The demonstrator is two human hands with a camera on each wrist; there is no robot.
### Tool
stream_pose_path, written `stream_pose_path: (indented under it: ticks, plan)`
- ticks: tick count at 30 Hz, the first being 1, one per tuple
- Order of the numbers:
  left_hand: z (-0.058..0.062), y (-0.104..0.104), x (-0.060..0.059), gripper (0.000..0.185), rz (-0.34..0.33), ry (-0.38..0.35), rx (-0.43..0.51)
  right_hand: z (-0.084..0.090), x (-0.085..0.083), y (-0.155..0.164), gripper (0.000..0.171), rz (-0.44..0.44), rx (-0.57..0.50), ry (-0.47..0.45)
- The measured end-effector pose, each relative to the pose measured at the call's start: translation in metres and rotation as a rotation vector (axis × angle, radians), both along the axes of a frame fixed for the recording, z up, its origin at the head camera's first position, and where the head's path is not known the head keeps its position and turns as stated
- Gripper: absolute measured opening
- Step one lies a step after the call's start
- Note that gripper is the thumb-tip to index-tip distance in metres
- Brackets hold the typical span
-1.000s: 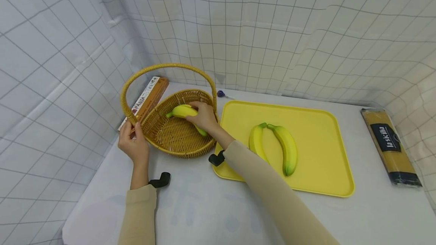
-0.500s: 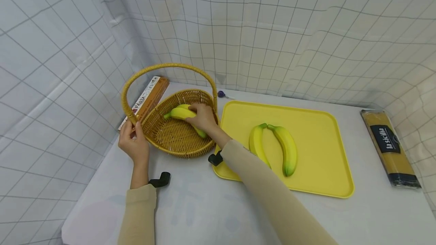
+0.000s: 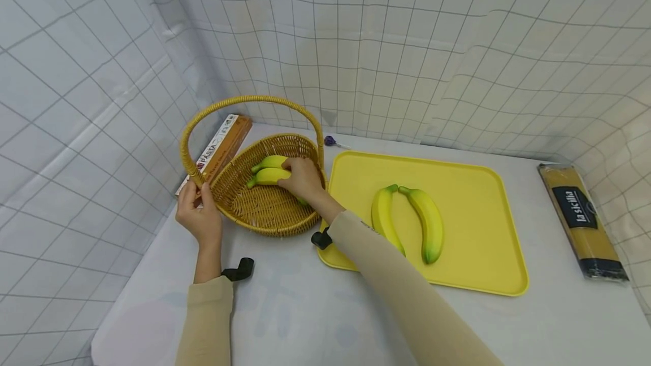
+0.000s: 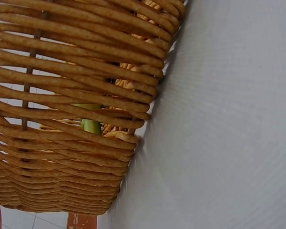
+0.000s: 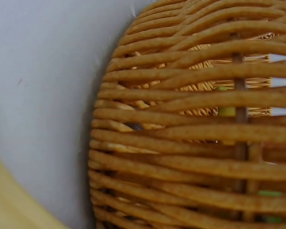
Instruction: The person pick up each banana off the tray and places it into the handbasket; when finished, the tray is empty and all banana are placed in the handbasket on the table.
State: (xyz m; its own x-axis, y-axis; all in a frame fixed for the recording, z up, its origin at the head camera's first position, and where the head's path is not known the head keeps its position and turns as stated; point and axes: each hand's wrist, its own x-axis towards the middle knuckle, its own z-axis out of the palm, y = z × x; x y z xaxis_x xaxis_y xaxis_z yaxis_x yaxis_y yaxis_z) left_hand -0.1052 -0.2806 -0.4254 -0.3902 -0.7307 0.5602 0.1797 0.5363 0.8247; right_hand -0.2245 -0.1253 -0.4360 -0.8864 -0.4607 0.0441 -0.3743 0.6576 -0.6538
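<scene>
My left hand [image 3: 199, 212] pinches the wicker basket [image 3: 277, 232] at its left rim, where the arched handle meets it. My right hand [image 3: 304, 178] reaches inside over the right rim and grips a yellow banana [image 3: 269, 177] with a green stem. Behind that lies a second banana [image 3: 274, 161], partly covered by my fingers. In the left wrist view, woven basket wall [image 4: 76, 95] fills most of the left side, and a green banana tip [image 4: 91, 125] shows through a gap. Basket weave [image 5: 190, 129] also hides the right hand in the right wrist view.
Two more bananas, one curved left [image 3: 385, 216] and one right [image 3: 429, 225], lie on the yellow tray [image 3: 473, 230] beside the basket. A pasta box [image 3: 218, 148] stands behind the basket, a purple lollipop [image 3: 330, 140] near it. At far right lies a spaghetti pack [image 3: 582, 219].
My right hand has moved slightly toward me with its banana, which now lies in front of the other one; more of that rear banana shows. The left hand keeps its place on the basket.
</scene>
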Motion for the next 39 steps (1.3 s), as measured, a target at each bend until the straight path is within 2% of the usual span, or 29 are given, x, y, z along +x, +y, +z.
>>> stream_pose_path:
  ticks: [11, 21, 26, 35, 39]
  plan:
    - [-0.001, 0.0, 0.0, 0.023, 0.005, -0.007, 0.005, 0.004, 0.004, -0.001, 0.04, -0.003, 0.16, 0.079]
    - [-0.001, 0.0, 0.0, 0.023, -0.002, -0.004, 0.007, 0.004, 0.004, -0.002, 0.04, -0.033, 0.176, 0.058]
    - [-0.001, -0.001, 0.0, 0.024, -0.012, 0.006, 0.008, 0.005, 0.003, -0.002, 0.044, -0.03, 0.116, 0.047]
    - [-0.007, -0.004, -0.001, 0.026, 0.002, -0.016, 0.012, 0.004, 0.002, 0.007, 0.057, 0.023, -0.179, 0.027]
    - [-0.002, 0.0, 0.0, 0.026, 0.003, -0.009, 0.006, 0.008, 0.007, 0.014, 0.061, 0.043, -0.244, 0.012]
